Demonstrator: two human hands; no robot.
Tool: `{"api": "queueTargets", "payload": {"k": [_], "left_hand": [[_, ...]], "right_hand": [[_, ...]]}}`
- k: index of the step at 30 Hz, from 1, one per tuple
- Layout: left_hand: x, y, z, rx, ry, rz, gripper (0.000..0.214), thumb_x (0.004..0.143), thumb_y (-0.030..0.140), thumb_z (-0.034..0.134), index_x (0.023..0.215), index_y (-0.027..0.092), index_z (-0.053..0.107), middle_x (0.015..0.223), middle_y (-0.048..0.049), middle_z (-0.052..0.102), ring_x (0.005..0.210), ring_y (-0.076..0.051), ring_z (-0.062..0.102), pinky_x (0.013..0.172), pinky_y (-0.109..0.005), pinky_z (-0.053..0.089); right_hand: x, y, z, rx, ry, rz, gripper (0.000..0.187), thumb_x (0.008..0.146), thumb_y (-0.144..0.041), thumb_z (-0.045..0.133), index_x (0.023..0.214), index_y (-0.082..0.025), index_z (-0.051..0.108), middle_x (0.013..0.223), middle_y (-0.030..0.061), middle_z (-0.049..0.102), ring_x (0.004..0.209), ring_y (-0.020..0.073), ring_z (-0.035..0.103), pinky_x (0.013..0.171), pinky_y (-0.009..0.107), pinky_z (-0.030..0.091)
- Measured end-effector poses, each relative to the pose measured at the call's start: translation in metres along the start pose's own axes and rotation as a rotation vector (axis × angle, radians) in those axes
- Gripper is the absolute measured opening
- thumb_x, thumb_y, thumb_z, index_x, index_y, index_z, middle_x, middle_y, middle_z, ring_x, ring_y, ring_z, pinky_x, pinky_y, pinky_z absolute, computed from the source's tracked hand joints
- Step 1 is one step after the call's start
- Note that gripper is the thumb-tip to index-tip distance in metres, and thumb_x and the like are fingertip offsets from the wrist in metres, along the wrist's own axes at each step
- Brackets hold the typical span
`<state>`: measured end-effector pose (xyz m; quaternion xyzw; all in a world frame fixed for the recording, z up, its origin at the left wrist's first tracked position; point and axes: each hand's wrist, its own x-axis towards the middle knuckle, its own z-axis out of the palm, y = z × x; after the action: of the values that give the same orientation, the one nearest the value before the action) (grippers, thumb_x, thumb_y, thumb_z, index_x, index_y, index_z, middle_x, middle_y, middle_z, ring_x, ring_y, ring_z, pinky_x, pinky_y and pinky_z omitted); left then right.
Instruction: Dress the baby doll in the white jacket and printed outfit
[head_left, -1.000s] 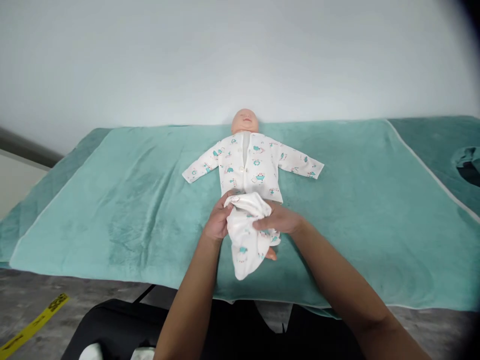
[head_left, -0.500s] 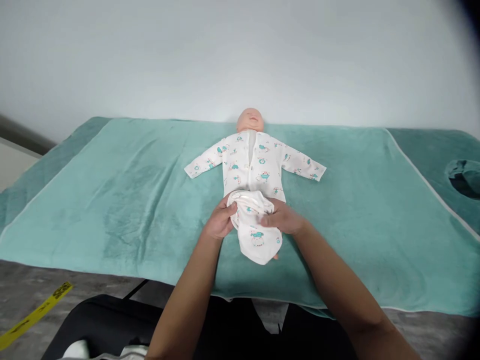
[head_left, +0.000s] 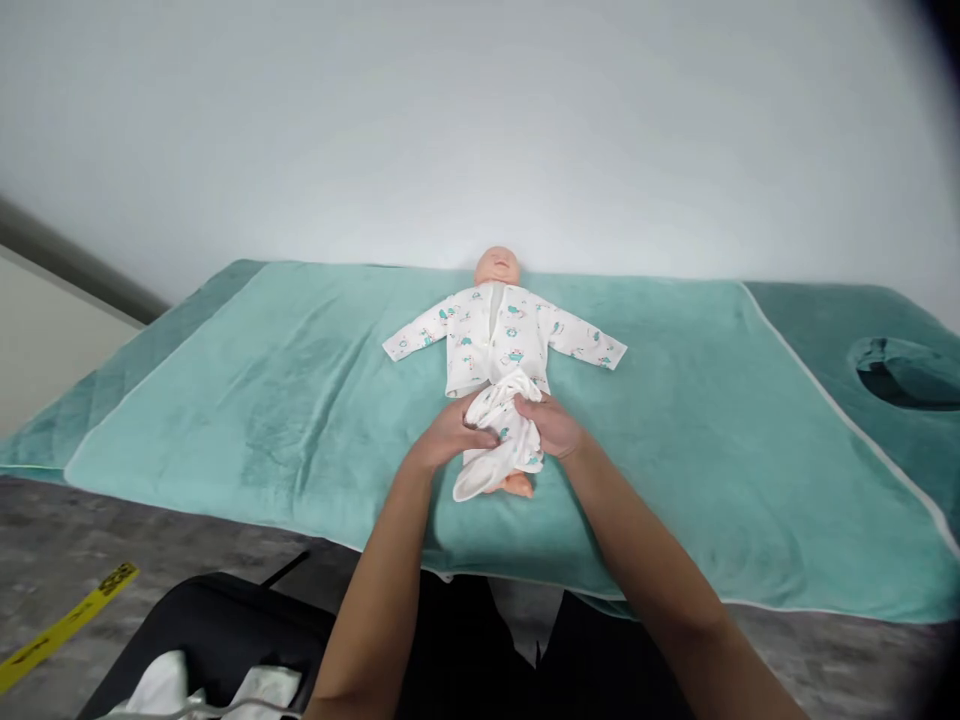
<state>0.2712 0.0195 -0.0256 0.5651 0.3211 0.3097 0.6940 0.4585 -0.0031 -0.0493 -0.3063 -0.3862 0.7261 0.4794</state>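
Observation:
A baby doll (head_left: 498, 266) lies on its back, wearing a white long-sleeved baby top (head_left: 465, 330) with teal animal prints, its sleeves spread to both sides. Over the doll's lower body is a bunched white printed baby garment (head_left: 501, 440); its exact kind cannot be made out. My left hand (head_left: 454, 432) grips its left side, thumb on top. On the other side, my right hand (head_left: 553, 424) pinches the gathered cloth near its upper edge. A bare doll foot (head_left: 517, 485) pokes out below the cloth. The legs are mostly hidden by it.
A teal plush cover (head_left: 675, 450) spreads over the bed, with a round face hole (head_left: 907, 373) at the right. Behind is a white wall (head_left: 480, 130). At lower left stands a black stool (head_left: 217, 620) with white cloth items (head_left: 161, 685). Yellow tape (head_left: 67, 625) marks the floor.
The garment has been gathered up more tightly between my hands, and its loose end now hangs to the left. A doll foot has come into sight. The view has shifted slightly.

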Motion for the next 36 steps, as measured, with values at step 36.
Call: {"api": "queueTargets", "payload": {"k": [36], "left_hand": [[-0.016,0.021,0.058,0.824,0.525,0.173,0.05,0.071,0.005,0.057,0.116,0.024,0.064,0.112,-0.0079,0.065,0.109,-0.029,0.058,0.094,-0.035,0.043]], "right_hand": [[-0.02,-0.011,0.001,-0.293,-0.086,-0.105,0.056,0.062,-0.025,0.082,0.114,-0.017,0.063,0.106,0.0053,0.069,0.095,0.0204,0.064,0.084,0.033,0.051]]}}
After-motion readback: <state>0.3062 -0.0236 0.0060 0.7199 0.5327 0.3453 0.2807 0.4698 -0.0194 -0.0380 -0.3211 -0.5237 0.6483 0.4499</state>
